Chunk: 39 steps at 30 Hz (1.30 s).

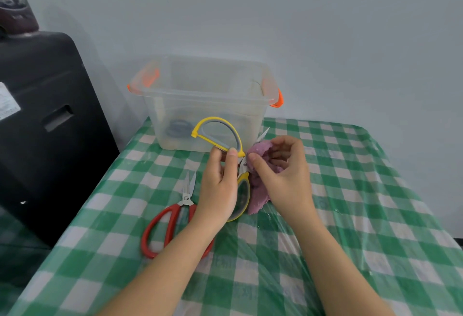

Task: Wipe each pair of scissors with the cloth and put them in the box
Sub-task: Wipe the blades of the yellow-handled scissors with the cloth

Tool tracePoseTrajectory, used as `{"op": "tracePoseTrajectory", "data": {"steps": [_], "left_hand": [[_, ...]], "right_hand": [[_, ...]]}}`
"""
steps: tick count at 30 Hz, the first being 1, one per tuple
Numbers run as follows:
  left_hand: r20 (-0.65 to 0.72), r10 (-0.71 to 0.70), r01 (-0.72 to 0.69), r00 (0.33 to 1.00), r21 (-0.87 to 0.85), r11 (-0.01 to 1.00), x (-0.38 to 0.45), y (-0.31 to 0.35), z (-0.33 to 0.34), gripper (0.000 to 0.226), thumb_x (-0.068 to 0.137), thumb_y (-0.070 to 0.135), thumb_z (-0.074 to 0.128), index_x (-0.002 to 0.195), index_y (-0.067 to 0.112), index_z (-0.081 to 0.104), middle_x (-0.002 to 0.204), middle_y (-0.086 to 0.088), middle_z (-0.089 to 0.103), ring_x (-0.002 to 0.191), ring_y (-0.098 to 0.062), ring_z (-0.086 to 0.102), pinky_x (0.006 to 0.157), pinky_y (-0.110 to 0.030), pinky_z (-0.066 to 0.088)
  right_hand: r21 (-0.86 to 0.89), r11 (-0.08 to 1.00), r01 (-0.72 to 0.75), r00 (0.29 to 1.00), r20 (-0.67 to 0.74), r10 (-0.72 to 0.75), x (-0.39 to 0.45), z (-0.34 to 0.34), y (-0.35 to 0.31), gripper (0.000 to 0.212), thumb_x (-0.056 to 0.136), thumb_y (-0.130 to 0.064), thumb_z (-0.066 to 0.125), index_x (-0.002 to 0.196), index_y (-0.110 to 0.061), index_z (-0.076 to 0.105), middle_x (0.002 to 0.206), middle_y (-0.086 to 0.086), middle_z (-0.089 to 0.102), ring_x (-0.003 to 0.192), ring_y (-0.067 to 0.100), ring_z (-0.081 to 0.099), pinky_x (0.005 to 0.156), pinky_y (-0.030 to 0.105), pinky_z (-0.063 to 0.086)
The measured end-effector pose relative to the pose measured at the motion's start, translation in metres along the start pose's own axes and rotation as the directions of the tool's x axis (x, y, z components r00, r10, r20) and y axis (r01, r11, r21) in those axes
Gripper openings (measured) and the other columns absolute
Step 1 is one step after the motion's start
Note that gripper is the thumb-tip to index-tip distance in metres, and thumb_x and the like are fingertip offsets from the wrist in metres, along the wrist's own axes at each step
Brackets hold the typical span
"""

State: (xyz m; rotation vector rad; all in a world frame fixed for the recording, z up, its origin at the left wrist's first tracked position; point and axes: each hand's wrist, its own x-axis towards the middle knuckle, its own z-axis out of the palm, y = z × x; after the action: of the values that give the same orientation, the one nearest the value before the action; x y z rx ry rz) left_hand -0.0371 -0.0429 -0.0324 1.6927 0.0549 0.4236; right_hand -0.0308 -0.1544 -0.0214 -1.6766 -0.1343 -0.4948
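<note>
My left hand [220, 182] grips the yellow-and-grey scissors [220, 131] by the handles, held spread open above the table. My right hand [278, 167] presses a purple cloth [258, 190] around one blade; the blade's tip pokes out above the cloth. Red-handled scissors [172, 218] lie on the table to the left, partly under my left forearm. The clear plastic box [208, 105] with orange latches stands at the far edge, with a dark-handled pair of scissors dimly visible inside.
The table wears a green-and-white checked cloth [350, 215] under clear plastic film. A black case [45, 125] stands off the table's left side with a dark jar [15, 9] on top. A pale wall is right behind the box.
</note>
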Motion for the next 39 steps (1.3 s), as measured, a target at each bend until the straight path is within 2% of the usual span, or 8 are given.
{"op": "tracePoseTrajectory", "data": {"steps": [4,8,13,18,24,29,34,39], "left_hand": [[0.015,0.029,-0.029,0.999,0.001,1.000,-0.001,-0.001,0.001,0.026,0.101,0.034,0.043,0.074,0.033,0.045,0.056,0.007,0.039,0.054,-0.016,0.041,0.057,-0.048,0.039],[0.035,0.066,-0.065,0.997,-0.015,0.998,-0.001,-0.001,0.001,0.024,0.101,0.030,0.042,0.077,0.030,0.044,0.053,0.011,0.040,0.051,-0.010,0.039,0.056,-0.030,0.036],[0.055,0.130,-0.130,0.990,0.012,0.991,-0.004,0.000,0.001,0.022,0.102,0.025,0.042,0.080,0.029,0.046,0.058,0.013,0.045,0.056,-0.002,0.042,0.058,-0.015,0.036],[0.053,0.115,-0.116,0.992,0.012,0.993,-0.002,-0.003,0.003,0.025,0.102,0.025,0.042,0.078,0.031,0.045,0.054,0.015,0.045,0.053,-0.003,0.040,0.057,-0.018,0.036],[0.037,0.000,0.000,0.999,0.003,1.000,0.000,-0.003,0.003,0.028,0.101,0.037,0.042,0.075,0.040,0.050,0.066,0.000,0.045,0.060,-0.013,0.045,0.062,-0.044,0.042],[0.031,-0.010,0.011,0.999,-0.028,1.000,0.000,-0.003,0.002,0.024,0.102,0.033,0.041,0.079,0.032,0.048,0.063,0.014,0.055,0.058,-0.004,0.049,0.063,-0.036,0.043],[0.066,0.157,-0.159,0.985,0.020,0.987,-0.001,-0.003,0.004,0.019,0.102,0.032,0.041,0.084,0.030,0.047,0.078,-0.001,0.055,0.069,-0.011,0.051,0.066,-0.015,0.040],[0.088,0.213,-0.217,0.973,0.044,0.975,-0.003,-0.009,0.004,0.015,0.094,0.040,0.037,0.085,0.034,0.047,0.076,0.003,0.053,0.070,-0.016,0.051,0.065,-0.019,0.040]], "right_hand": [[0.120,0.986,-0.118,0.990,0.090,0.107,0.002,0.001,0.001,0.009,0.090,-0.015,0.068,0.094,-0.022,0.066,0.088,-0.007,0.072,0.083,0.005,0.068,0.077,0.017,0.051],[0.105,0.990,-0.098,0.989,0.120,0.086,0.004,0.000,-0.002,0.013,0.091,-0.014,0.066,0.081,-0.022,0.070,0.078,0.000,0.070,0.070,0.003,0.062,0.069,0.016,0.051],[0.210,0.939,-0.273,0.960,0.121,0.252,0.004,0.001,-0.003,0.014,0.084,-0.014,0.074,0.072,-0.021,0.074,0.071,0.004,0.072,0.069,0.016,0.064,0.075,0.038,0.055],[0.281,0.899,-0.336,0.941,0.134,0.310,0.004,-0.001,-0.005,0.010,0.084,-0.009,0.073,0.077,-0.017,0.075,0.072,0.001,0.075,0.068,0.009,0.066,0.069,0.022,0.054],[0.365,0.863,-0.349,0.934,0.209,0.289,0.004,-0.002,-0.004,0.017,0.092,0.001,0.059,0.085,-0.009,0.072,0.073,0.001,0.074,0.067,0.009,0.069,0.066,0.019,0.056],[0.287,0.894,-0.344,0.923,0.279,0.265,0.008,-0.009,-0.004,0.013,0.090,-0.001,0.062,0.092,-0.009,0.072,0.077,0.001,0.075,0.070,0.007,0.069,0.063,0.017,0.055],[0.291,0.907,-0.304,0.950,0.168,0.264,0.005,-0.004,-0.007,0.004,0.081,-0.008,0.074,0.081,-0.010,0.071,0.068,-0.001,0.073,0.063,0.005,0.067,0.065,0.018,0.056],[0.320,0.885,-0.338,0.941,0.146,0.307,0.004,-0.001,-0.007,0.006,0.085,-0.007,0.070,0.079,-0.009,0.069,0.066,0.000,0.072,0.060,0.006,0.067,0.062,0.017,0.056]]}}
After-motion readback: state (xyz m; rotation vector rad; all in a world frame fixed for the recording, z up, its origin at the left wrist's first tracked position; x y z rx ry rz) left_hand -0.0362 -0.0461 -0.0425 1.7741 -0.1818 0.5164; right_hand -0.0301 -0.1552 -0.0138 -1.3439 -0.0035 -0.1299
